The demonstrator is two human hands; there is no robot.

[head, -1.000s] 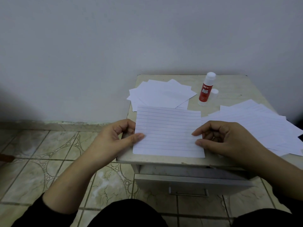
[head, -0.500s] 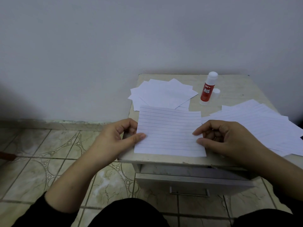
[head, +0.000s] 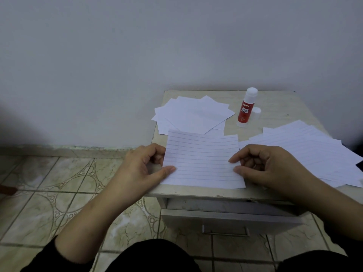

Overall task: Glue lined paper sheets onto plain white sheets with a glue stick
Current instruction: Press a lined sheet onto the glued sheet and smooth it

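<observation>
A lined sheet [head: 202, 158] lies near the front of a small beige table [head: 279, 107]. My left hand [head: 143, 169] pinches its left edge, thumb on top and fingers curled under. My right hand [head: 269, 165] pinches the right edge the same way. The sheet's far edge looks slightly raised. A red glue stick [head: 245, 109] stands upright at the back, with its white cap [head: 256, 112] beside it. Plain white sheets [head: 192, 114] are fanned out at the back left. More lined sheets [head: 306, 148] spread over the right side.
The table stands against a white wall, with a partly open drawer [head: 225, 218] under its front edge. Patterned floor tiles [head: 59, 183] lie to the left. My dark-clothed knees fill the bottom of the view.
Both hands keep their grip on the lined sheet. The sheet has shifted slightly and its far edge has lifted a little.
</observation>
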